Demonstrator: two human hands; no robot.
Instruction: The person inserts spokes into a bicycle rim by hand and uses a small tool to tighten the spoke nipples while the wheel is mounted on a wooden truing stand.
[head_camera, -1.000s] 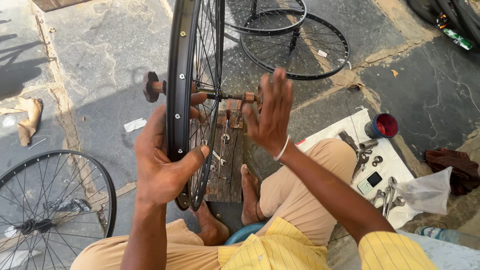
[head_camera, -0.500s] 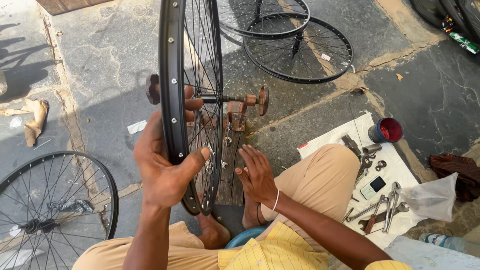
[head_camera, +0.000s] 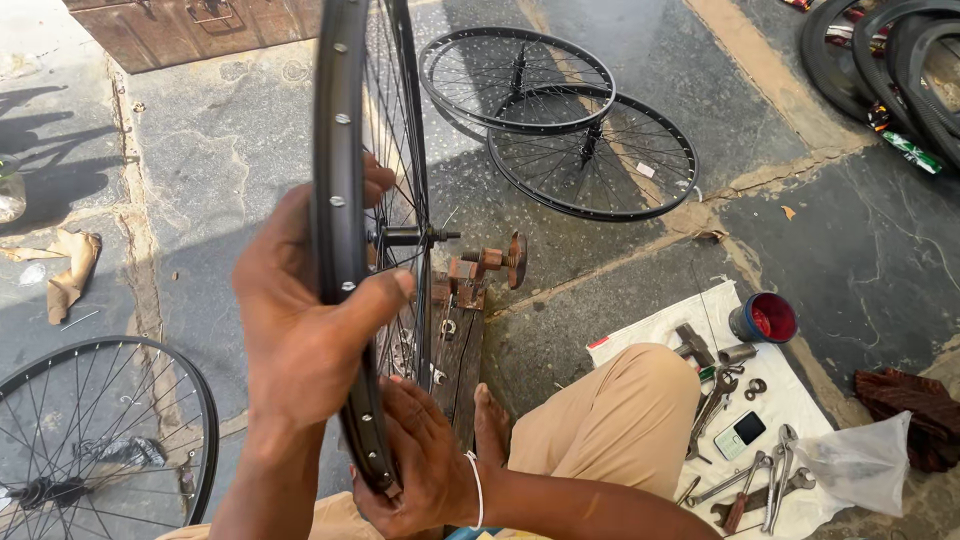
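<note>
1. Left hand (head_camera: 300, 330) is wrapped around the rim of the upright bicycle wheel (head_camera: 345, 150), thumb hooked over the edge; right hand (head_camera: 425, 470) grips the same rim at the bottom.
2. Wheel count: one in hand, two spoked rims (head_camera: 560, 120) stacked on the stone floor, one more wheel (head_camera: 100, 440) at lower left.
3. The held wheel stands over a wooden truing stand (head_camera: 470, 300), between both hands.
4. A red-lined cup (head_camera: 765, 318) sits on the white cloth (head_camera: 650, 330), next to wrenches (head_camera: 760, 490).

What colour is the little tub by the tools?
The tub is blue outside and red inside, seen in the head view.
</note>
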